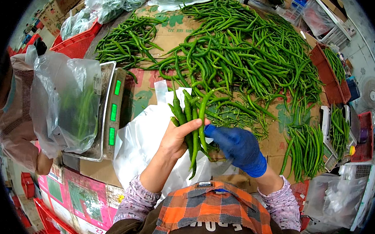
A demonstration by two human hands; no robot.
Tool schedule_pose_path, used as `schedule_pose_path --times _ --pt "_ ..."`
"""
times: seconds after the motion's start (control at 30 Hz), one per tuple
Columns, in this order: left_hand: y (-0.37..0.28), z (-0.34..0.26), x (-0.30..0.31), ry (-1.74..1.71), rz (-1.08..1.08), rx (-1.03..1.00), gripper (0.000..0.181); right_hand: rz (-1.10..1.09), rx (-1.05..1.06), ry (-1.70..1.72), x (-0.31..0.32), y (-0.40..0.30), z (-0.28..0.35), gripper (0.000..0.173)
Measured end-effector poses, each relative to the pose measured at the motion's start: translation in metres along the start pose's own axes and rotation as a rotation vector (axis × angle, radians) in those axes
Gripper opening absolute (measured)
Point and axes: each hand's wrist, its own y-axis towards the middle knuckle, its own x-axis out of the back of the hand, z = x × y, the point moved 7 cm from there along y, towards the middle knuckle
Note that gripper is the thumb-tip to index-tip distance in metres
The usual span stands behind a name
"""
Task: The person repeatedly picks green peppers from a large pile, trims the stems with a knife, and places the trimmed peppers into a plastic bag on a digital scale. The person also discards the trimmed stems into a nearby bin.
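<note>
My bare left hand [180,136] is closed around a small bunch of long green chili peppers [187,113], held with the tips pointing towards me. Against the right side of that bunch is my right hand [238,149], in a blue glove. Its fingertips are partly hidden behind my left hand, so whether they pinch anything is unclear. Below the bunch spreads a white plastic bag [141,140]. A big heap of chili peppers [230,55] covers the cardboard tabletop [166,40] beyond my hands. Short scraps and small peppers [239,118] are scattered just past the glove.
On the left, a filled clear plastic bag [69,106] rests on a digital scale [112,112] beside another person [19,106]. A neat row of peppers [304,151] lies to my right, near a second scale [326,135]. A red crate [79,39] holds bagged greens.
</note>
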Motion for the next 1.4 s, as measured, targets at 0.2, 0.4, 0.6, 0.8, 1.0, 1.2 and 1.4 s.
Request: schedule_pose_path --times 0.2,0.4,0.6,0.8,1.0,1.2,1.4 --pt "-0.002 0.008 -0.011 -0.006 0.068 0.069 0.035 -0.153 -0.586 0.463 -0.019 -0.011 -0.069 0.040" --pt "-0.003 0.017 -0.018 0.033 0.133 0.099 0.040 -0.133 -0.552 0.470 -0.029 0.007 -0.084 0.050" --pt "-0.004 0.022 -0.015 -0.050 0.191 0.145 0.042 -0.222 -0.444 0.456 -0.034 0.015 -0.085 0.042" --pt "-0.006 0.025 -0.014 -0.136 0.293 0.161 0.045 -0.139 -0.764 0.560 -0.037 -0.016 -0.124 0.036" --pt "0.000 -0.001 0.006 -0.068 0.167 0.006 0.052 -0.367 -0.933 0.737 -0.017 -0.053 -0.169 0.017" --pt "0.004 -0.002 0.016 -0.023 0.098 -0.003 0.035 -0.193 -0.766 0.211 -0.018 -0.054 -0.184 0.014" --pt "0.002 -0.001 0.010 -0.088 0.137 0.024 0.030 0.089 -0.621 -0.202 -0.075 -0.031 -0.189 0.011"
